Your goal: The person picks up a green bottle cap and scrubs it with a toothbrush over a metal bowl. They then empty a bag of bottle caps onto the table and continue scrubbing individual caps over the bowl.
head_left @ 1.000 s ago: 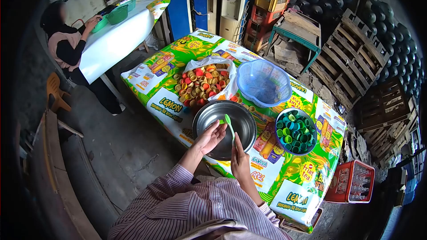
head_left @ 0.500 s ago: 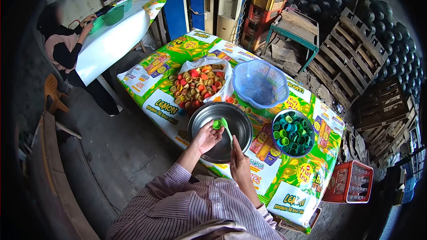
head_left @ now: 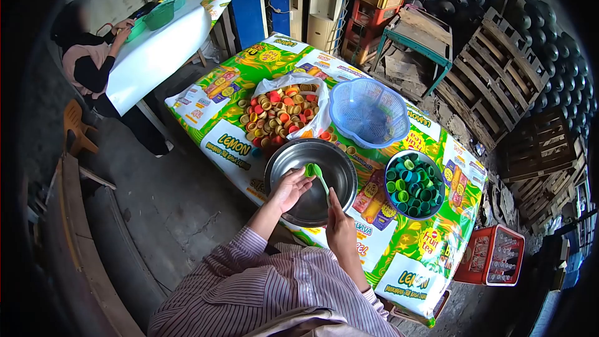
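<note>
A light green, spoon-like tool [head_left: 322, 183] sits in the person's right hand [head_left: 337, 219], fingers closed about its handle; its long axis runs up and slightly left, head toward 11 o'clock. There it meets or nearly meets a green cap [head_left: 309, 170], pinched by the fingers of the upturned left hand [head_left: 289, 191]. Both are above a steel bowl [head_left: 347, 165].

The printed tablecloth [head_left: 377, 246] reads "LEMON" twice, "fruit tea", and a partly covered "UAVA". From the bowl, red and tan caps [head_left: 274, 115] spill from a white bag [head_left: 323, 101] at 11 o'clock, a blue basket [head_left: 368, 115] stands at 1, and a basin [head_left: 416, 217] of green caps at 3.

Farther out, a pallet [head_left: 499, 78] leans at 2 o'clock, a red crate [head_left: 472, 259] holds bottles at 4, and a co-worker [head_left: 87, 65] sits at a white-topped table [head_left: 156, 56] at 10.
</note>
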`<state>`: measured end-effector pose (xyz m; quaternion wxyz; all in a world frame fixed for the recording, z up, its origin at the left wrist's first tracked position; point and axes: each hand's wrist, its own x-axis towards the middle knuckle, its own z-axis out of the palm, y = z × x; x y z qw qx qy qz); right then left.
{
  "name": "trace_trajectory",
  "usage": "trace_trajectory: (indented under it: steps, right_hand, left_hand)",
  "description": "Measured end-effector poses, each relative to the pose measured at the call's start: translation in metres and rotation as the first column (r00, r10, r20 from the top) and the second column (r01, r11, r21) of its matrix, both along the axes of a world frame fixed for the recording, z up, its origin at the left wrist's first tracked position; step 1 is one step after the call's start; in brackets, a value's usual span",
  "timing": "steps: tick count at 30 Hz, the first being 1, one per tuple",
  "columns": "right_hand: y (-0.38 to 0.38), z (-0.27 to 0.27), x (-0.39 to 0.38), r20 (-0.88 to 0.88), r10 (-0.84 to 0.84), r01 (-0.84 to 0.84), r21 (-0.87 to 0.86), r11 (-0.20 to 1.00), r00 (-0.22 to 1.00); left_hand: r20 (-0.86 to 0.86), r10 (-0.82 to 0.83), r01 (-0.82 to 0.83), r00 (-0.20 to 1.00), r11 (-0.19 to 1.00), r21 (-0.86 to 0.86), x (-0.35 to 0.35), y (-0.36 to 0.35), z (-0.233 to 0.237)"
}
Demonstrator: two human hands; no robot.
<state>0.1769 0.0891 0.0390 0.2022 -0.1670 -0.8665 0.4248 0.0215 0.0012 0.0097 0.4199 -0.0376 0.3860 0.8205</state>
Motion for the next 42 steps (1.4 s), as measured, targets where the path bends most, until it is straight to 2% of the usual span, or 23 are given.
trace_trajectory:
  steps: [1,3,4,5,8,9,11,12,15,21,23,25,27,29,31,33,34,37,38,41,42]
  right_hand:
    - [0.001,0.001,0.000,-0.033,0.014,-0.014,-0.003,1.000,0.999]
    - [-0.001,-0.002,-0.001,-0.076,0.066,-0.076,-0.142,0.987,0.995]
    - [0.002,-0.002,-0.001,-0.032,0.056,-0.059,-0.111,0.992,0.998]
    - [0.004,-0.003,0.000,0.015,0.042,-0.041,-0.083,0.996,0.999]
    - [0.001,0.004,-0.001,-0.035,0.029,-0.032,-0.084,0.996,0.999]
    - [-0.002,0.015,0.000,-0.018,0.044,-0.046,-0.124,0.991,0.999]
    - [0.000,0.006,0.000,0.003,0.058,-0.058,-0.094,0.994,0.998]
    - [0.001,0.003,0.001,0.010,0.058,-0.057,-0.094,0.994,0.998]
    - [0.002,0.000,0.000,-0.003,0.010,-0.010,-0.069,0.998,1.000]
    - [0.001,-0.009,0.001,-0.018,0.028,-0.028,-0.039,0.999,0.999]
    - [0.001,-0.002,0.002,0.069,-0.027,0.031,-0.049,0.998,0.997]
    - [0.001,-0.008,0.001,0.006,0.063,-0.063,-0.076,0.995,0.998]
    - [0.002,-0.013,-0.001,0.001,0.043,-0.043,-0.063,0.997,0.999]
    - [0.004,-0.008,0.000,0.024,0.008,-0.007,-0.043,0.999,1.000]
    - [0.004,-0.002,0.000,0.052,-0.026,0.027,-0.026,0.999,0.998]
    - [-0.003,-0.002,0.002,0.002,0.066,-0.066,-0.109,0.992,0.998]
    - [-0.002,-0.009,0.002,0.013,0.027,-0.027,-0.023,0.999,1.000]
    - [0.004,-0.003,0.003,0.090,-0.049,0.053,-0.041,0.998,0.995]
    - [0.004,0.004,0.005,0.144,-0.016,0.022,-0.039,0.999,0.990]
    - [0.002,-0.006,0.006,0.060,0.008,-0.008,-0.011,1.000,0.998]
    - [0.004,-0.005,0.006,0.085,-0.020,0.019,0.002,1.000,0.996]
  left_hand:
    - [0.002,0.013,-0.013,1.000,1.000,0.008,0.002,-0.001,0.002]
    - [-0.254,-0.014,0.014,0.967,1.000,-0.003,0.000,-0.002,0.008]
    - [-0.327,-0.054,0.045,0.943,0.998,-0.036,-0.003,-0.005,0.007]
    - [-0.332,-0.053,0.044,0.942,0.998,-0.034,-0.004,-0.006,0.007]
    - [-0.388,-0.059,0.048,0.920,0.998,-0.038,-0.001,-0.005,0.011]
    - [-0.393,-0.062,0.052,0.918,0.998,-0.035,-0.004,-0.004,0.014]
    - [-0.427,-0.087,0.067,0.900,0.996,-0.064,-0.002,-0.007,0.016]
    - [-0.506,-0.098,0.050,0.857,0.993,-0.108,-0.001,-0.008,0.017]
    - [-0.466,-0.074,0.022,0.882,0.993,-0.117,0.000,-0.007,0.008]
    - [-0.521,-0.076,-0.005,0.850,0.988,-0.153,0.001,-0.010,-0.001]
    - [-0.517,-0.050,-0.034,0.855,0.988,-0.151,0.001,-0.010,-0.005]
    - [-0.503,-0.053,-0.028,0.863,0.988,-0.152,0.001,-0.010,-0.005]
    - [-0.528,-0.064,-0.033,0.847,0.985,-0.171,0.002,-0.012,-0.005]
    - [-0.457,-0.050,-0.024,0.888,0.988,-0.154,0.003,-0.012,-0.004]
    - [-0.462,-0.034,-0.037,0.886,0.989,-0.144,0.002,-0.011,-0.001]
    - [-0.452,-0.053,-0.024,0.890,0.986,-0.162,0.004,-0.011,-0.002]
    - [-0.516,-0.091,-0.019,0.852,0.979,-0.205,0.004,-0.012,-0.002]
    - [-0.477,-0.137,0.046,0.868,0.979,-0.197,0.007,-0.012,-0.003]
    - [-0.478,-0.129,0.030,0.869,0.977,-0.209,0.008,-0.011,-0.003]
    - [-0.438,-0.147,0.073,0.887,0.981,-0.181,0.009,-0.010,0.001]
    - [-0.434,-0.144,0.070,0.890,0.981,-0.180,0.009,-0.009,0.001]
